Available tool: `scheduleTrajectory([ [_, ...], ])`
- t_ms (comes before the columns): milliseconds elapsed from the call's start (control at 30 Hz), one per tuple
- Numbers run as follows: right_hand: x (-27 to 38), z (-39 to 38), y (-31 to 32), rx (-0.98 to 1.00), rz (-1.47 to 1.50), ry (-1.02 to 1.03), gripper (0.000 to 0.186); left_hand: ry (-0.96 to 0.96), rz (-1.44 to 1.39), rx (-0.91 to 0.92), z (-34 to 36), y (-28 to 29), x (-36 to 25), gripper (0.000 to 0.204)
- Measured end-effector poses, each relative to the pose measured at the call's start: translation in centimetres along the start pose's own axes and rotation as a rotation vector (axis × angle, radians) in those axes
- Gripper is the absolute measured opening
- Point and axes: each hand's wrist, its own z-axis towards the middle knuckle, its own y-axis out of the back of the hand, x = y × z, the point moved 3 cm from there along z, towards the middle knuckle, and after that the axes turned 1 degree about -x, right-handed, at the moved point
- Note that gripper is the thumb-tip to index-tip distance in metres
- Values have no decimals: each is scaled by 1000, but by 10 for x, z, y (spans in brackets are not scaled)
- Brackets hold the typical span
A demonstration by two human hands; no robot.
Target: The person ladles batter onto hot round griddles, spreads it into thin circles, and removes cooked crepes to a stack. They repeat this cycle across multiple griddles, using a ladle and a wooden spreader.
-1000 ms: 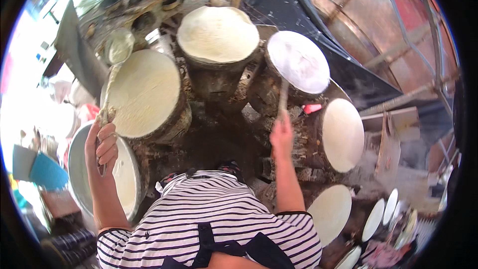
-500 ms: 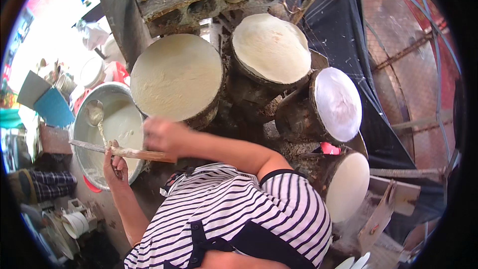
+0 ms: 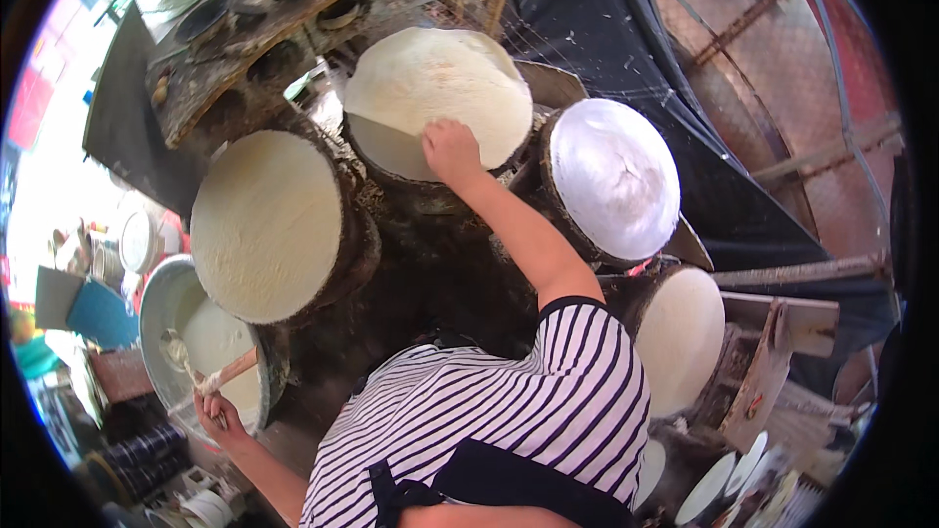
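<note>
My left hand is closed around a ladle and a flat wooden stick, held above the grey basin of pale batter at the left. With fingers pinched together, my right hand grips the near edge of a large, thin flatbread on the round griddle at the middle back. Part of the griddle's surface shows bare at the near left, beside the flatbread. Another round griddle on the left carries a smooth sheet of spread batter.
A shiny domed metal lid covers a round stove at the right. Nearer stands another round stove with a pale sheet on top. A sooty block shelf runs behind. Black plastic sheeting hangs at the back right.
My right hand has left the wooden stick by the basin and reached right to the flatbread, whose near-left edge is now off the griddle. The view has turned toward the right.
</note>
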Motion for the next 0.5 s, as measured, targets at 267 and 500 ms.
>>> scheduleTrajectory([
  [267,-11,40,118,-515,3,-283,14,197,-1,69,30,-6,-16,42],
  [500,-1,-31,232,-796,-122,-469,23,316,159,48,67,16,-59,38],
])
